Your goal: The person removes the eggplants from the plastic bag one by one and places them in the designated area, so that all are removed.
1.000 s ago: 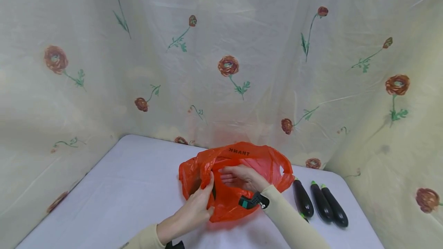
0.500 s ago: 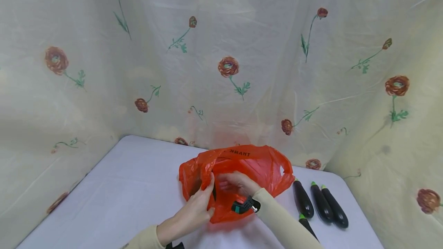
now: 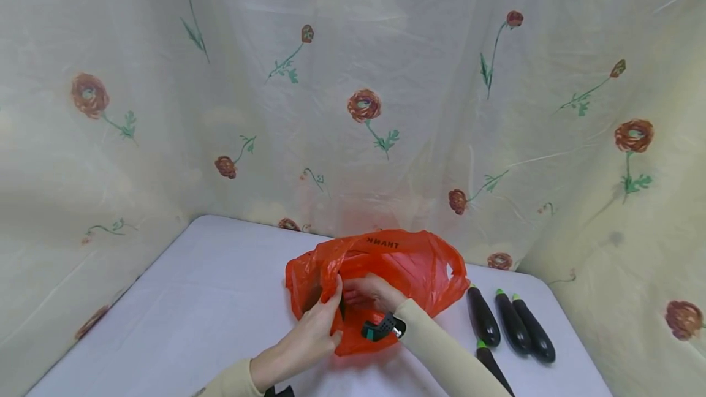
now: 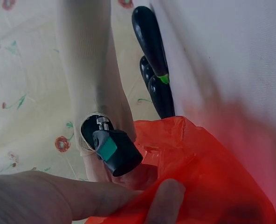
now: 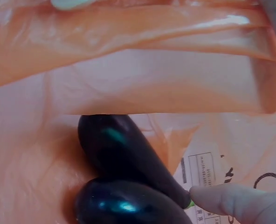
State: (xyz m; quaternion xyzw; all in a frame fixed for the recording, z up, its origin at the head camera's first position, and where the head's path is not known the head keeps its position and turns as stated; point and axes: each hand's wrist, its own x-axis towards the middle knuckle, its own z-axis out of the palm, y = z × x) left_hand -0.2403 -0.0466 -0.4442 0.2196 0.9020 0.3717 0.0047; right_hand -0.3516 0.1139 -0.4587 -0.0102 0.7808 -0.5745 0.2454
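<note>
An orange-red plastic bag (image 3: 421, 265) lies with its mouth spread on the white table. My left hand (image 3: 313, 328) pinches the left edge of the mouth between thumb and fingers; the left wrist view shows that grip on the film. Inside the bag is my right hand (image 3: 376, 291), near the left hand. Two dark eggplants (image 5: 124, 154) lie side by side in the bag in the right wrist view. There, one straight finger (image 5: 238, 200) of the right hand touches the green stem end of the upper one. The other right fingers are hidden in that view.
Several more eggplants (image 3: 513, 323) lie on the table (image 3: 220, 299) right of the bag; the right sleeve (image 3: 441, 348) passes beside the nearest one (image 3: 491, 365). A flower-patterned sheet (image 3: 331, 139) hangs behind and at both sides.
My right hand has moved left and deeper into the bag, and its forearm has uncovered more of the nearest eggplant on the table. The left hand keeps its hold.
</note>
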